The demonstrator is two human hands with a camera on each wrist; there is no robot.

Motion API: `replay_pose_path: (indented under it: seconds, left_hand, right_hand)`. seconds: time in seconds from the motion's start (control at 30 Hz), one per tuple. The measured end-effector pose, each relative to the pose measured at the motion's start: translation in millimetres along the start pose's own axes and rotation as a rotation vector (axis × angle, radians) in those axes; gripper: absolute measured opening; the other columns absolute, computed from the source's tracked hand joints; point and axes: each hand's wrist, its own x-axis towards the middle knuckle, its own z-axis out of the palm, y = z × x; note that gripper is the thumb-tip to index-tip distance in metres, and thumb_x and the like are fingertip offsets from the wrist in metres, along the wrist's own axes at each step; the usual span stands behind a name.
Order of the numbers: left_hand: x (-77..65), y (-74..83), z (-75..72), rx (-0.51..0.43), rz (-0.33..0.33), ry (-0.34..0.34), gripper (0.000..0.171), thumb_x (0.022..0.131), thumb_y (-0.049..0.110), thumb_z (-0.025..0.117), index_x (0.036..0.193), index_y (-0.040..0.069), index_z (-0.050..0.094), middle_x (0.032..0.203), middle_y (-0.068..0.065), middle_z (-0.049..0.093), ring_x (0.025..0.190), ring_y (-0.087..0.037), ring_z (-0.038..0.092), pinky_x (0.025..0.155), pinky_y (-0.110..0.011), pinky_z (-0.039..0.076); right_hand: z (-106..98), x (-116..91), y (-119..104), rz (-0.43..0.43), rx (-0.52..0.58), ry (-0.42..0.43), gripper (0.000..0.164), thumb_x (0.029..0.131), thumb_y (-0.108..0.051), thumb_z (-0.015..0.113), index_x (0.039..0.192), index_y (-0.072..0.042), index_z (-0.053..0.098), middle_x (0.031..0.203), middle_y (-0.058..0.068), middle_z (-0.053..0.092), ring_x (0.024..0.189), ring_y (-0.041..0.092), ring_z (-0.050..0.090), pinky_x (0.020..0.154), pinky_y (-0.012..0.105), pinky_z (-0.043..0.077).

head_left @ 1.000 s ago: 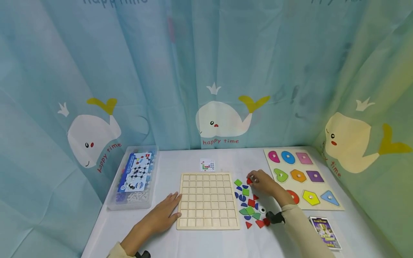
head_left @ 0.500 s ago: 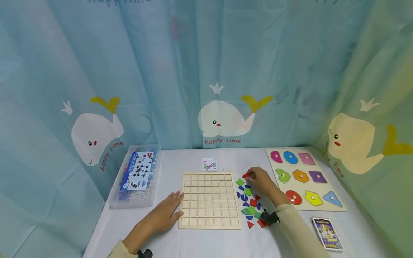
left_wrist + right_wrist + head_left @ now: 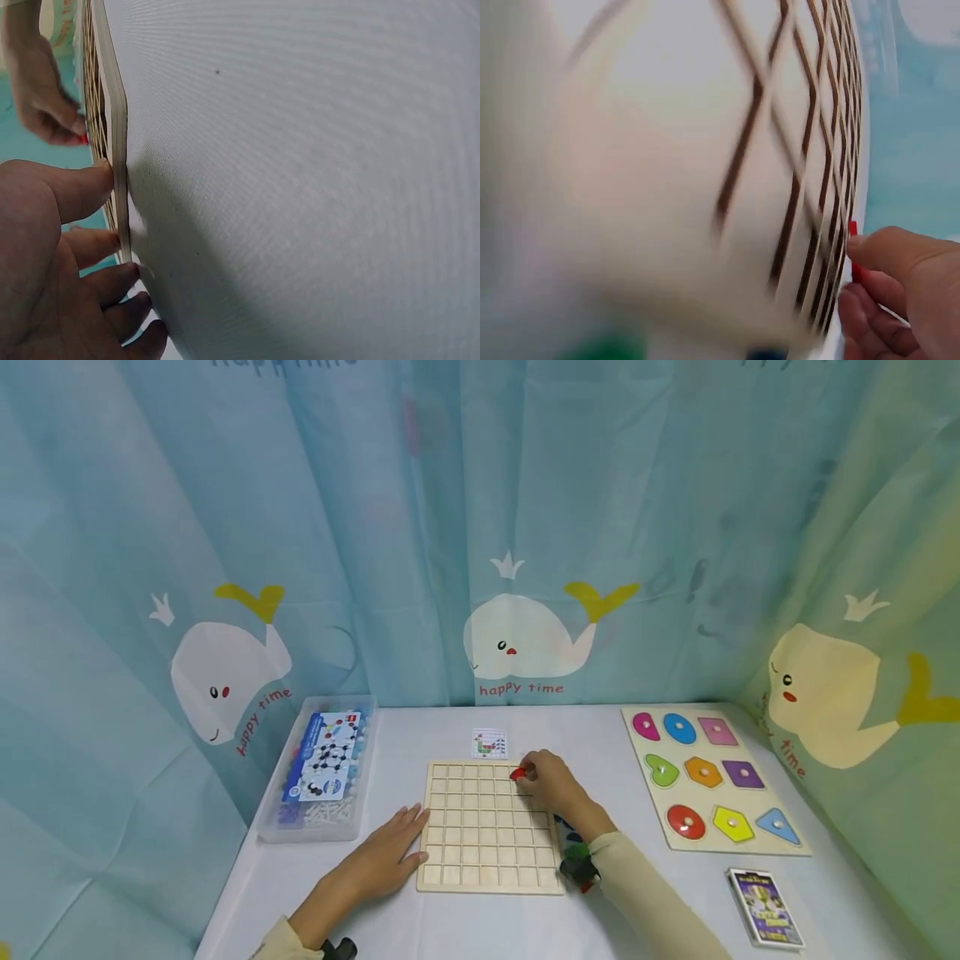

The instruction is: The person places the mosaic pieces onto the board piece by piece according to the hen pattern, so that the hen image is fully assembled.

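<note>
A square wooden grid board (image 3: 480, 836) lies flat on the white table. My right hand (image 3: 553, 787) pinches a small flat red piece (image 3: 517, 774) between thumb and fingertips, over the board's upper right squares. In the right wrist view, the red piece (image 3: 853, 255) shows edge-on past the grid lines. My left hand (image 3: 386, 852) rests with fingers extended at the board's left edge. From the left wrist, the thumb of that hand (image 3: 45, 255) lies against the rim. Coloured pieces (image 3: 576, 852) right of the board are mostly hidden by my right forearm.
A small pattern card (image 3: 489, 744) lies behind the board. To the left stands a clear plastic box (image 3: 318, 777) of parts. At right are a shape puzzle board (image 3: 678, 802) and a card pack (image 3: 765, 908). A whale-print curtain (image 3: 420, 568) hangs behind the table.
My right hand has carried the red piece from the loose pieces leftward over the board. Its forearm now covers most of that pile. My left hand has stayed at the board's edge.
</note>
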Motion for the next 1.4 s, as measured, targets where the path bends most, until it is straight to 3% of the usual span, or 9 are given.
replay_pose_path:
  seconds: [0.27,0.53,0.73,1.1,1.3,1.4]
  left_hand:
    - [-0.9,2.9,-2.0,-0.003,-0.013,-0.004,0.068,0.108,0.035,0.059,0.165,0.007,0.035,0.171,-0.017,0.031,0.159,-0.041,0.026,0.125,-0.062,0.029]
    - [1.1,1.7,-0.6,0.008,-0.005,-0.001,0.067,0.108,0.033,0.059,0.164,0.006,0.036,0.171,-0.017,0.032,0.159,-0.042,0.027,0.125,-0.062,0.030]
    - [0.5,2.9,-1.8,0.008,-0.003,0.003,0.067,0.108,0.033,0.059,0.164,0.006,0.036,0.171,-0.018,0.032,0.159,-0.042,0.027,0.125,-0.062,0.031]
    - [-0.1,2.3,-4.2,0.001,0.015,0.009,0.068,0.108,0.033,0.060,0.164,0.004,0.036,0.171,-0.019,0.033,0.158,-0.043,0.028,0.124,-0.063,0.031]
    - [1.9,0.2,-2.1,0.005,0.005,0.003,0.067,0.108,0.034,0.059,0.165,0.006,0.035,0.171,-0.017,0.031,0.159,-0.042,0.027,0.125,-0.063,0.030]
    - [2.1,-0.4,-1.5,0.007,0.000,0.003,0.067,0.108,0.034,0.059,0.165,0.006,0.035,0.171,-0.017,0.032,0.159,-0.042,0.027,0.125,-0.063,0.030]
  right_hand:
    - [30.4,9.2,-47.5,-0.175,-0.046,-0.033,0.019,0.096,-0.007,0.077,0.111,0.001,0.071,0.103,0.009,0.066,0.093,0.021,0.066,0.080,0.038,0.060]
    - [50.1,16.8,-65.5,-0.272,-0.153,-0.052,0.014,0.097,-0.012,0.077,0.108,-0.003,0.074,0.099,0.005,0.069,0.090,0.019,0.066,0.084,0.041,0.057]
    - [56.8,19.6,-70.8,-0.273,-0.206,-0.047,0.011,0.096,-0.012,0.079,0.104,-0.005,0.076,0.096,0.005,0.069,0.087,0.021,0.067,0.084,0.047,0.055]
    - [56.9,22.4,-75.2,-0.307,-0.242,-0.139,0.018,0.096,-0.016,0.080,0.109,-0.005,0.075,0.101,0.004,0.066,0.093,0.020,0.066,0.085,0.040,0.057]
    - [55.1,23.9,-77.7,-0.219,-0.232,-0.132,0.015,0.097,-0.017,0.079,0.107,-0.008,0.074,0.099,0.002,0.066,0.091,0.017,0.065,0.087,0.041,0.055]
    - [52.6,24.9,-79.2,-0.227,-0.244,-0.124,0.018,0.095,-0.016,0.081,0.108,-0.006,0.074,0.099,0.005,0.067,0.090,0.019,0.066,0.087,0.042,0.058]
